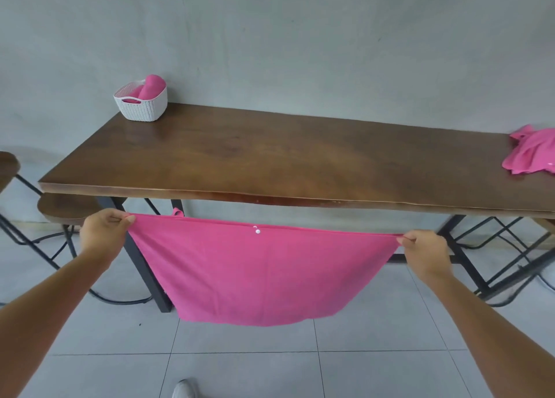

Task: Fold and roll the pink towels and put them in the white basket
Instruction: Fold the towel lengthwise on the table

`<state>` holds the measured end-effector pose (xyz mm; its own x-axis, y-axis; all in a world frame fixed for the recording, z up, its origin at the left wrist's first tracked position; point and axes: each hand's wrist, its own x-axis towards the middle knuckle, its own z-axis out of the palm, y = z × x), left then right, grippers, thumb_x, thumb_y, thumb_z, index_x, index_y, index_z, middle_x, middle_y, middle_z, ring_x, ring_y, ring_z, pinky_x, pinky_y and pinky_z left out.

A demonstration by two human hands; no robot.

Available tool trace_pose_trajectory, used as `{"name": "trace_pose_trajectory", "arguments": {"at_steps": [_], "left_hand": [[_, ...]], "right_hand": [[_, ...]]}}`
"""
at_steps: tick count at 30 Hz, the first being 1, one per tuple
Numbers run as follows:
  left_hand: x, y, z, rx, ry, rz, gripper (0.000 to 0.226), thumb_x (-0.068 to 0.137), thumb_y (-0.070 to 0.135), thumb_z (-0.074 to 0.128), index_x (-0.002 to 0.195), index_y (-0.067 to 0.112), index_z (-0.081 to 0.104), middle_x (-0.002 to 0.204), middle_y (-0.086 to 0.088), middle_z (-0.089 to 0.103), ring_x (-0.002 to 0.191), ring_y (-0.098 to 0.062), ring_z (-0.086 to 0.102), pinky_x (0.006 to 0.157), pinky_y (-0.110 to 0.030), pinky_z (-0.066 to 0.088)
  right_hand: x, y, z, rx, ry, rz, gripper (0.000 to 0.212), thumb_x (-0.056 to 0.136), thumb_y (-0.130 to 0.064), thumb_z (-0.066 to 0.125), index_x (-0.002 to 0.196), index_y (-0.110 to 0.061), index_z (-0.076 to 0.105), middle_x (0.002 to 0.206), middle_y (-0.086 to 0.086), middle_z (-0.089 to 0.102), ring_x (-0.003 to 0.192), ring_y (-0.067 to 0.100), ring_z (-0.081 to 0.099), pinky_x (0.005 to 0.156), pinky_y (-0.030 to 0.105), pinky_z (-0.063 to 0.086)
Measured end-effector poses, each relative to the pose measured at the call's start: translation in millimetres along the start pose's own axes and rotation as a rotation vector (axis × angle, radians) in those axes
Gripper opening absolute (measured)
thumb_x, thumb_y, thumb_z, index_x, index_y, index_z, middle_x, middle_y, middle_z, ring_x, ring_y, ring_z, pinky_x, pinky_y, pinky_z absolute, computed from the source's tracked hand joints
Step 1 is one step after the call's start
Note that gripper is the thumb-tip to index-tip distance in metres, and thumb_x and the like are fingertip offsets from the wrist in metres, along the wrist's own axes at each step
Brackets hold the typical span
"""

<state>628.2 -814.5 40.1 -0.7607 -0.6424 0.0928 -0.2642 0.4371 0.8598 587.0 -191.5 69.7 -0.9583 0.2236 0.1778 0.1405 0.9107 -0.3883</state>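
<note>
the pink towel (258, 271) hangs in front of the counter (270, 163), just below its near edge, spread flat between your two hands. your left hand (103, 235) pinches the top left corner and your right hand (423, 250) pinches the top right corner; the hands are well apart and the top hem runs taut between them. the lower edge sags in a curve above the tiled floor (270, 367). judge the cloth light, soft and limp: it holds shape only where you grip it, so the corners and hem are the sound places to take hold. two white studs (257, 231) sit near the middle of the hem, and a small loop (177, 212) near the left corner. the white basket (144, 109), far left on the counter, holds rolled towels (151, 85); a loose heap of towels (531, 154) lies far right.
</note>
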Motion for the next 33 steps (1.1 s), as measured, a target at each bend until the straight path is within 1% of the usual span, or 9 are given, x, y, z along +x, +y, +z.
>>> {"name": "trace_pose_trajectory", "arguments": {"at_steps": [4,6,10,12,16,21,24,30,33], "left_hand": [[-13,10,1,-0.011,-0.001,-0.028,0.009,0.096,0.013,0.067,0.096,0.004,0.068,0.092,-0.010,0.065,0.087,-0.026,0.059,0.080,-0.038,0.045],[-16,10,0,0.014,-0.007,-0.027,0.009,0.096,0.014,0.067,0.095,0.005,0.067,0.091,-0.010,0.065,0.085,-0.027,0.059,0.078,-0.037,0.043],[-17,11,-1,0.015,-0.010,-0.030,0.008,0.095,0.013,0.068,0.095,0.005,0.068,0.090,-0.011,0.066,0.086,-0.029,0.060,0.078,-0.038,0.045],[-16,12,-1,0.005,-0.004,-0.035,0.007,0.095,0.013,0.069,0.095,0.006,0.067,0.092,-0.013,0.067,0.087,-0.030,0.061,0.079,-0.041,0.048],[-10,14,2,-0.028,0.008,-0.058,0.009,0.094,0.012,0.071,0.099,0.010,0.064,0.096,-0.010,0.067,0.090,-0.030,0.062,0.087,-0.047,0.052],[7,16,7,-0.019,0.012,-0.062,0.008,0.094,0.016,0.070,0.102,0.012,0.069,0.098,-0.009,0.070,0.091,-0.029,0.065,0.085,-0.040,0.050],[21,22,14,0.003,0.017,-0.042,0.002,0.094,0.015,0.068,0.095,0.013,0.070,0.093,-0.008,0.069,0.089,-0.031,0.064,0.083,-0.039,0.048],[54,37,38,0.065,0.018,-0.019,0.006,0.097,0.015,0.063,0.092,0.012,0.065,0.085,-0.006,0.063,0.082,-0.028,0.057,0.077,-0.035,0.039],[75,39,54,0.074,0.006,-0.024,0.008,0.098,0.014,0.062,0.092,0.010,0.064,0.083,-0.006,0.063,0.079,-0.032,0.059,0.078,-0.039,0.044]], "right_hand": [[-12,5,-8,0.149,0.016,0.027,0.023,0.096,-0.018,0.066,0.075,-0.009,0.069,0.074,0.002,0.068,0.077,0.027,0.063,0.073,0.038,0.050],[-14,8,-9,0.184,0.006,0.036,0.016,0.096,-0.017,0.065,0.083,-0.010,0.070,0.080,0.002,0.069,0.083,0.026,0.064,0.077,0.038,0.050],[-19,14,-8,0.250,0.014,0.029,0.008,0.098,-0.012,0.058,0.090,-0.010,0.060,0.079,0.004,0.064,0.081,0.028,0.061,0.069,0.035,0.040],[-19,13,-8,0.254,0.018,0.021,0.008,0.098,-0.010,0.056,0.092,-0.011,0.052,0.076,0.005,0.062,0.076,0.029,0.059,0.066,0.037,0.041],[-12,12,-2,0.278,0.039,0.056,0.010,0.098,-0.011,0.060,0.107,-0.011,0.055,0.076,-0.002,0.060,0.083,0.030,0.060,0.077,0.039,0.046],[7,4,10,0.310,0.091,0.101,0.010,0.099,-0.017,0.060,0.090,-0.013,0.063,0.078,0.001,0.063,0.082,0.028,0.061,0.073,0.036,0.042],[22,-4,18,0.339,0.113,0.120,0.012,0.099,-0.017,0.060,0.090,-0.010,0.064,0.080,0.002,0.063,0.082,0.027,0.059,0.072,0.035,0.039],[60,-23,36,0.369,0.109,0.180,0.012,0.100,-0.016,0.057,0.090,-0.011,0.063,0.080,0.000,0.061,0.081,0.025,0.056,0.069,0.032,0.033],[80,-32,45,0.339,0.110,0.203,0.014,0.101,-0.015,0.054,0.091,-0.012,0.062,0.080,0.000,0.062,0.080,0.025,0.056,0.070,0.032,0.034]]}}
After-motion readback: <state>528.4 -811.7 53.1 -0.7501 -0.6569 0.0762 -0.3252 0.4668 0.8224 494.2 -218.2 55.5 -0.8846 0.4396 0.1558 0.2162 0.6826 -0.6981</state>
